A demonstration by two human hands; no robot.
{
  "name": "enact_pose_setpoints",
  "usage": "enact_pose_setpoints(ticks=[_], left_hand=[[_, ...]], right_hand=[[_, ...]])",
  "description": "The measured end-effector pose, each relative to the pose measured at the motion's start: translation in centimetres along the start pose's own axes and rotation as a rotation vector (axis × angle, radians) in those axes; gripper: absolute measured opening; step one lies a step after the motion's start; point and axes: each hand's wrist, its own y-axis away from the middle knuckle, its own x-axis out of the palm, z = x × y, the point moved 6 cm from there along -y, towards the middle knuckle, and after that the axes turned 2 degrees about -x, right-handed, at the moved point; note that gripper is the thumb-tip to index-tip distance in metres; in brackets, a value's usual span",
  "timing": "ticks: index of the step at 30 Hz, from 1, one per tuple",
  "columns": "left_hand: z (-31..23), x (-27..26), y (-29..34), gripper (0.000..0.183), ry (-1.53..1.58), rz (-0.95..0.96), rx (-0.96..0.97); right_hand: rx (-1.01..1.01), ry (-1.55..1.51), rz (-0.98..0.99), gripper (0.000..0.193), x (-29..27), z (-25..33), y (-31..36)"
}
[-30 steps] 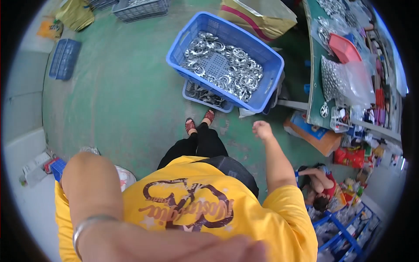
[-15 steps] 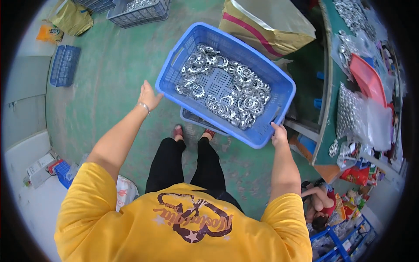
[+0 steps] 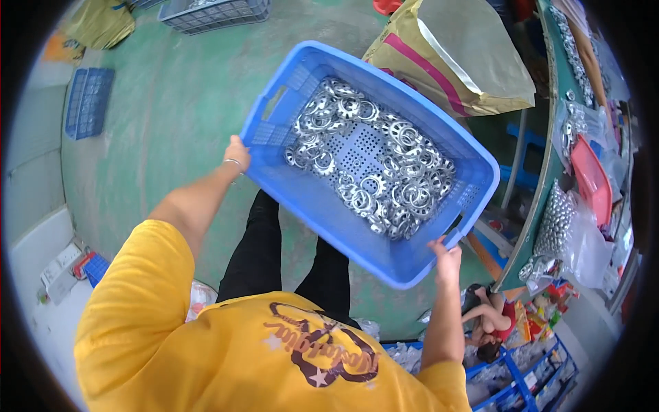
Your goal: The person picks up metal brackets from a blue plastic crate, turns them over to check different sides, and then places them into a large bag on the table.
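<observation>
The left hand (image 3: 237, 152) grips the near left corner of the blue basket (image 3: 295, 187); the right hand (image 3: 446, 258) grips its right end; held between them, it's best kept level, lest the loose metal rings (image 3: 412, 196) slide.

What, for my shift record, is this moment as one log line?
left hand: holding left corner of crate | right hand: holding its right end | crate: blue | rings: silver, inside crate | bag: gold, beyond crate
</observation>
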Motion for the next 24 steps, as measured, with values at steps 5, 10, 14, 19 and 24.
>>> enact_pose_setpoints(ticks=[5,10,14,19,24], left_hand=[[4.2,0.2,-5.4,0.034,0.045,0.227,-0.185],[5.5,0.5,-4.6,0.031,0.034,0.271,-0.242],[12.7,2.0,-10.8,0.034,0.085,0.294,-0.315],[13.1,-2.6,-11.8,0.033,-0.043,0.203,-0.138],[14.3,-4.3,-6.6,0.026,0.208,0.332,-0.257]], right_hand=[[-0.202,0.191,-0.028,0.012,6.6,11.2,8.9],[-0.150,0.106,-0.132,0.013,7.3,12.9,8.0],[-0.143,0.142,0.002,0.012,12.7,13.7,7.1],[-0.107,0.076,0.055,0.015,14.7,15.3,5.8],[-0.330,0.384,0.230,0.025,16.3,24.2,8.2]])
